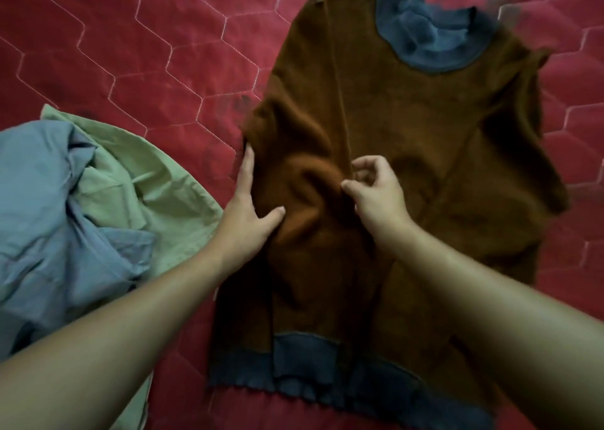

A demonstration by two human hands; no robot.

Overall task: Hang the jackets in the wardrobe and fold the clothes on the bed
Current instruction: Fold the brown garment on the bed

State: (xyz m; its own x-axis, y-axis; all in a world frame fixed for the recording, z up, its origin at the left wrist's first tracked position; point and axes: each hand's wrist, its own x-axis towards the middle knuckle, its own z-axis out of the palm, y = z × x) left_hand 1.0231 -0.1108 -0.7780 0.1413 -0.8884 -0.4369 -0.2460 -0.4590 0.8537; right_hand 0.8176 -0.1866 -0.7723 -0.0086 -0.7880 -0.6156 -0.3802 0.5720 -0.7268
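Observation:
A brown sweater with a blue collar and blue hem lies spread on the red quilted bed, collar at the far end. Its left sleeve is folded in over the body and bunched in the middle. My left hand lies on the sweater's left edge, fingers straight along the fabric and thumb pressing the bunched sleeve. My right hand hovers over the sweater's middle with fingers curled, thumb and forefinger close together at a fold of the brown cloth; whether they pinch it is unclear.
A crumpled pile of a blue garment and a pale green garment lies on the bed at the left, just beside my left forearm. Red quilt shows beyond and to the right of the sweater.

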